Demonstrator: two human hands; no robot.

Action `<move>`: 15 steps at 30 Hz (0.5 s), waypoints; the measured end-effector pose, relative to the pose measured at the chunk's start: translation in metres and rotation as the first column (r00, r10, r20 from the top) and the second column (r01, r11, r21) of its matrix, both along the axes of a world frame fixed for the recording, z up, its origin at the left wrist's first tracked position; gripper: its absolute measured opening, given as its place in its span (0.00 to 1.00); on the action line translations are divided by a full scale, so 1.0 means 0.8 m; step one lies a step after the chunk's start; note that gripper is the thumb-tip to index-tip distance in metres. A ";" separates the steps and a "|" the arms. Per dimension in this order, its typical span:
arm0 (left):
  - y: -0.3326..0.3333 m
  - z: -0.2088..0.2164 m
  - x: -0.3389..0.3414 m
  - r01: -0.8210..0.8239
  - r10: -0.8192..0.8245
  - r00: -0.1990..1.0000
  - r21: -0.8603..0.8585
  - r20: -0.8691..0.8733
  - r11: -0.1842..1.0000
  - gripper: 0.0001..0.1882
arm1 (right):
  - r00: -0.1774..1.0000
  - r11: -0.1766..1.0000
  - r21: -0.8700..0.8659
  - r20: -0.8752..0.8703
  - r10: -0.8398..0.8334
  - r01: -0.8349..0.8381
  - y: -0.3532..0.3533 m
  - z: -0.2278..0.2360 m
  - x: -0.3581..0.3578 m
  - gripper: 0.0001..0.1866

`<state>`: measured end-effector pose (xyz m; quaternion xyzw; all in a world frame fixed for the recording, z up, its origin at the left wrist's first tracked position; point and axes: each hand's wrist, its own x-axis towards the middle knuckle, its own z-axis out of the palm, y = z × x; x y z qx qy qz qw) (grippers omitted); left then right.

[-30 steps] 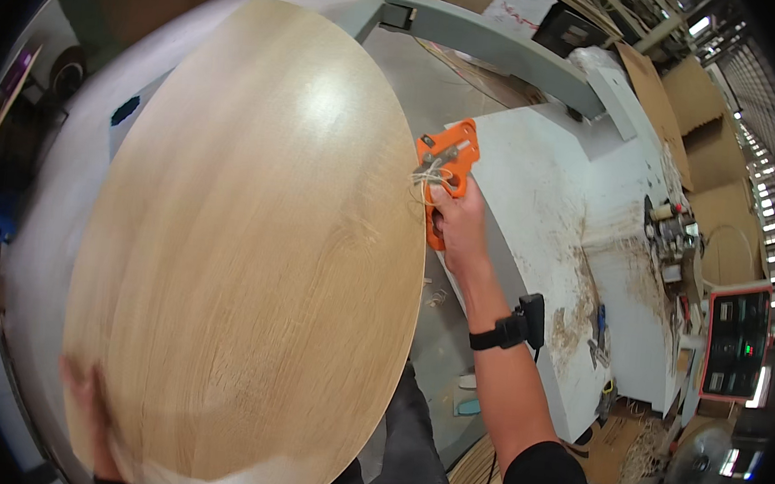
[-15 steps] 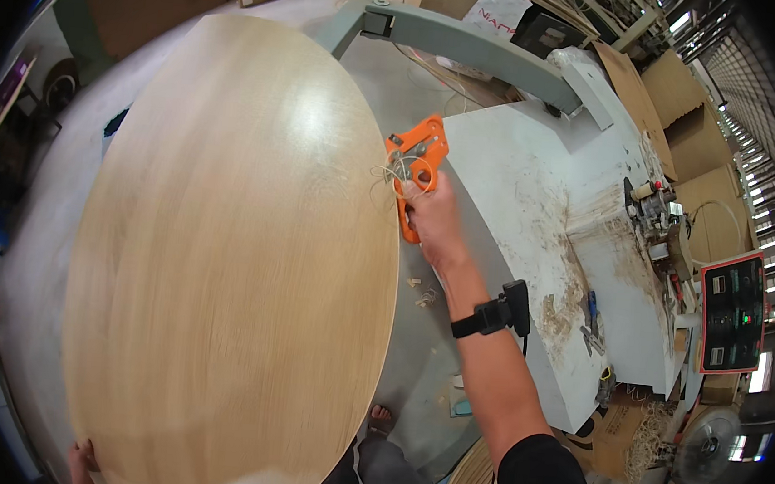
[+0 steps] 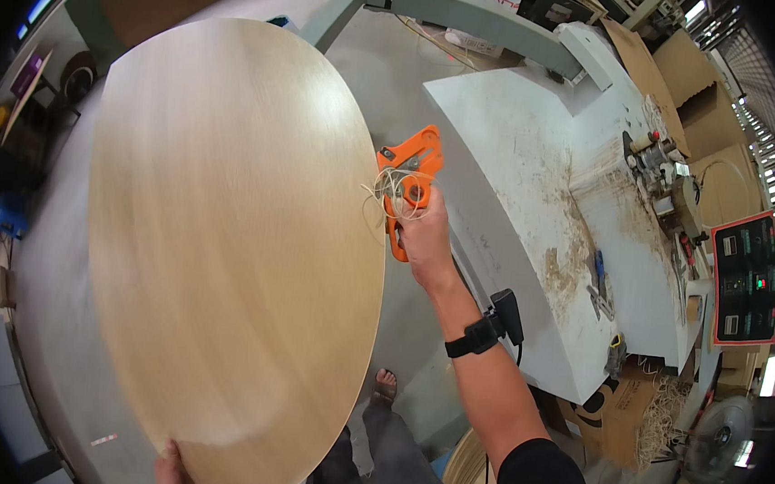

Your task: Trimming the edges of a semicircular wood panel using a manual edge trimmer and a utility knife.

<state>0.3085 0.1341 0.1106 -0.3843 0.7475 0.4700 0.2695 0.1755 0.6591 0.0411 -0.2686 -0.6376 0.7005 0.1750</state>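
A large oval wood-grain panel (image 3: pixel 241 258) fills the left and middle of the head view, with a thin band along its rim. My right hand (image 3: pixel 426 238) is closed around an orange hand-held edge trimmer (image 3: pixel 427 150), which sits against the panel's right rim. Thin pale curls of trimmed strip (image 3: pixel 393 188) bunch up at the trimmer and hang over the panel edge. Down at the lower left, my left hand (image 3: pixel 171 475) grips the panel's near rim; its thumb lies on top and the other fingers are mostly hidden.
To the right stands a white worktable (image 3: pixel 512 161) strewn with dust, bearing a machine head (image 3: pixel 662 163) and a blue-handled tool (image 3: pixel 600 268). A grey curved arm (image 3: pixel 478 17) spans the back. A control panel (image 3: pixel 749 280), fan (image 3: pixel 718 436) and box of shavings (image 3: pixel 629 407) stand farther right.
The panel has turned and shifted, its near end swinging right along with my left hand. My right hand and the trimmer have come slightly nearer and left, and the curls look larger.
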 end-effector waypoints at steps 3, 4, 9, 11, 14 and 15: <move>0.069 0.015 0.024 0.075 -0.071 0.996 0.106 -0.048 0.991 0.21 | 1.000 1.000 -0.017 -0.020 -0.013 0.013 -0.009 0.002 0.040 0.14; 0.078 0.011 0.033 0.093 -0.085 0.994 0.150 -0.062 0.984 0.21 | 0.997 1.000 0.005 -0.070 -0.025 0.025 -0.015 0.000 0.055 0.14; 0.118 -0.014 0.080 0.010 -0.020 1.000 0.375 0.022 0.927 0.24 | 0.997 0.994 0.085 -0.034 -0.069 0.071 -0.035 -0.001 0.134 0.14; 0.146 -0.016 0.089 0.084 -0.117 0.993 0.532 0.028 0.843 0.22 | 0.994 0.993 0.062 0.042 -0.101 0.099 -0.040 0.002 0.171 0.14; 0.196 -0.017 0.093 0.158 -0.244 0.969 0.647 0.044 0.746 0.23 | 0.985 0.986 0.089 0.093 -0.147 0.139 -0.043 -0.010 0.227 0.17; 0.216 -0.018 0.096 0.178 -0.275 0.960 0.650 0.051 0.739 0.23 | 0.985 0.983 0.095 0.057 -0.164 0.159 -0.049 -0.006 0.246 0.18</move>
